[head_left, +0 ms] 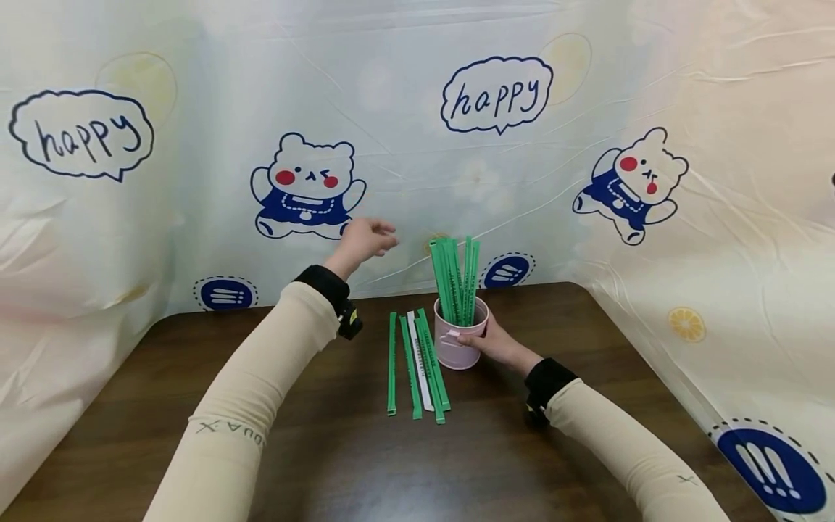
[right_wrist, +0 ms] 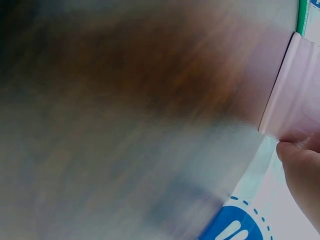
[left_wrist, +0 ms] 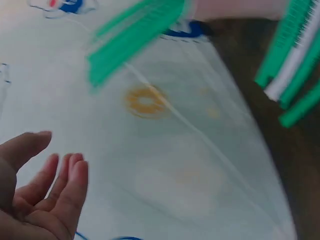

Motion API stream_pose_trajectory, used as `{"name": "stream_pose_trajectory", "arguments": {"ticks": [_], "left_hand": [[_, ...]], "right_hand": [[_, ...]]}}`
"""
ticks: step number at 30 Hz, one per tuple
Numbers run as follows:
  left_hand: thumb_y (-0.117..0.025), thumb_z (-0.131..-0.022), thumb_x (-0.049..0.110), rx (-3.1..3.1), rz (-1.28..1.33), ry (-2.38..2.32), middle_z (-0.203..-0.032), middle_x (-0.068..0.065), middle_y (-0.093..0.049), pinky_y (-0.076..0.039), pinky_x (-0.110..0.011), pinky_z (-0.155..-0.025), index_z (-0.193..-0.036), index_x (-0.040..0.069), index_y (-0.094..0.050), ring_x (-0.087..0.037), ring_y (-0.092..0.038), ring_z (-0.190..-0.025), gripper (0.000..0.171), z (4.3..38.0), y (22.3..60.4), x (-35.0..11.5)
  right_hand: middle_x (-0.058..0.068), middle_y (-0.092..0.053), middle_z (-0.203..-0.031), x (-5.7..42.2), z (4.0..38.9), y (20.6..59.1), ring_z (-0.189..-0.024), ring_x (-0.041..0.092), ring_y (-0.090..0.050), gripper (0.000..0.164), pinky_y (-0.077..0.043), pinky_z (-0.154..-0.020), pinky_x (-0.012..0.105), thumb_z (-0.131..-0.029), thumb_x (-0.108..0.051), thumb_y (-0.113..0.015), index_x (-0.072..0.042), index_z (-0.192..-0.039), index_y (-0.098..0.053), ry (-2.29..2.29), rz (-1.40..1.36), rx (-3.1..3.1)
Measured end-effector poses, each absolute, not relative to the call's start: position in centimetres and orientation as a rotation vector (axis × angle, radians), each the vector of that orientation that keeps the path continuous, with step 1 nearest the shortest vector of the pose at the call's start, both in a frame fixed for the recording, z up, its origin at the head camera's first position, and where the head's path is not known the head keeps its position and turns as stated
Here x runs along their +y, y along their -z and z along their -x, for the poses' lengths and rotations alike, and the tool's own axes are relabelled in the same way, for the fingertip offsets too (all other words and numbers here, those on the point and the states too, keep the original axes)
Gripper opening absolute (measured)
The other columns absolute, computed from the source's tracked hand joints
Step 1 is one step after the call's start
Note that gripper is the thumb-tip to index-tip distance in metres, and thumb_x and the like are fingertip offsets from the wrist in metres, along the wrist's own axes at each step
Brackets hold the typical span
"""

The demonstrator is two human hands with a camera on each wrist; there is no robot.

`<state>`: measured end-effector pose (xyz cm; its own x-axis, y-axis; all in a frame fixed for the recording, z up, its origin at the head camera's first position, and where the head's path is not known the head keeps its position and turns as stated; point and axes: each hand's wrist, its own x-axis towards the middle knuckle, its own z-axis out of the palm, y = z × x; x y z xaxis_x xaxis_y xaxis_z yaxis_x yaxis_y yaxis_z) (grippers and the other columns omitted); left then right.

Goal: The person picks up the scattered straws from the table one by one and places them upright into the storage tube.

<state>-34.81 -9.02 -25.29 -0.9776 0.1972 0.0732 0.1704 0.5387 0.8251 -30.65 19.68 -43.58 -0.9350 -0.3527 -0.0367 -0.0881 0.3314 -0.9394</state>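
A pink bucket (head_left: pixel 458 354) stands on the table with several green paper-wrapped sticks (head_left: pixel 451 279) upright in it. My right hand (head_left: pixel 501 344) grips the bucket's right side, thumb across its front; the right wrist view shows the thumb (right_wrist: pixel 300 172) against the pink wall. My left hand (head_left: pixel 367 243) is raised in the air to the left of the bucket, holding nothing. In the left wrist view its fingers (left_wrist: pixel 75 192) are loosely bent, apart from the thumb. Left of the bucket, several green wrapped sticks (head_left: pixel 392 362) and one white wrapped stick (head_left: pixel 420 362) lie on the table.
The brown wooden table (head_left: pixel 313 449) ends at the back against a pale printed curtain (head_left: pixel 404 87), which also hangs along both sides. Bears and "happy" bubbles are drawn on the curtain.
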Motion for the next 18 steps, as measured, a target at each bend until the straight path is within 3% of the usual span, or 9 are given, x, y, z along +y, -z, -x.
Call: {"name": "stream_pose_trajectory", "arguments": {"ticks": [6, 10, 13, 15, 18], "left_hand": [[-0.063, -0.1, 0.011, 2.722, -0.197, -1.329, -0.13, -0.027, -0.067, -0.06, -0.041, -0.098, -0.136, -0.007, -0.06, -0.034, -0.069, -0.111, 0.041, 35.5, 30.2, -9.7], [-0.068, -0.096, 0.007, 2.723, -0.114, -1.289, -0.107, -0.02, -0.071, -0.062, -0.029, -0.078, -0.124, -0.01, -0.066, -0.019, -0.068, -0.078, 0.033, 35.9, 34.0, -9.8], [-0.07, -0.093, 0.003, 2.727, -0.077, -1.256, -0.086, -0.014, -0.068, -0.056, -0.027, -0.065, -0.109, -0.01, -0.071, -0.012, -0.058, -0.062, 0.021, 36.1, 36.7, -9.7], [-0.07, -0.091, 0.001, 2.739, -0.065, -1.237, -0.069, -0.008, -0.062, -0.051, -0.028, -0.059, -0.086, -0.007, -0.07, -0.013, -0.052, -0.055, 0.01, 36.1, 38.3, -9.5], [-0.071, -0.091, 0.003, 2.789, -0.014, -1.118, -0.057, -0.006, -0.056, -0.044, -0.027, -0.054, -0.075, -0.004, -0.069, -0.015, -0.05, -0.052, 0.018, 35.6, 40.0, -8.9]], "right_hand": [[0.025, -0.02, -0.166, 19.7, 30.6, 43.4, -0.153, 0.044, -0.027, 0.093, -0.022, -0.128, 0.064, -0.099, -0.02, -0.068, -0.007, -0.162, -0.001, 1.648, 0.401, 2.354], [0.025, -0.021, -0.166, 19.7, 30.7, 43.4, -0.153, 0.044, -0.027, 0.093, -0.022, -0.128, 0.064, -0.099, -0.021, -0.068, -0.008, -0.162, -0.002, 1.642, 0.409, 2.362], [0.024, -0.021, -0.166, 19.6, 30.8, 43.4, -0.152, 0.043, -0.028, 0.092, -0.023, -0.127, 0.064, -0.099, -0.022, -0.068, -0.008, -0.162, -0.002, 1.633, 0.408, 2.364], [0.024, -0.021, -0.167, 19.6, 30.8, 43.5, -0.152, 0.043, -0.027, 0.092, -0.022, -0.128, 0.064, -0.099, -0.022, -0.068, -0.009, -0.162, -0.002, 1.634, 0.406, 2.362], [0.023, -0.021, -0.167, 19.6, 30.8, 43.6, -0.153, 0.043, -0.027, 0.092, -0.022, -0.128, 0.064, -0.099, -0.022, -0.068, -0.009, -0.162, -0.002, 1.638, 0.394, 2.362]]}}
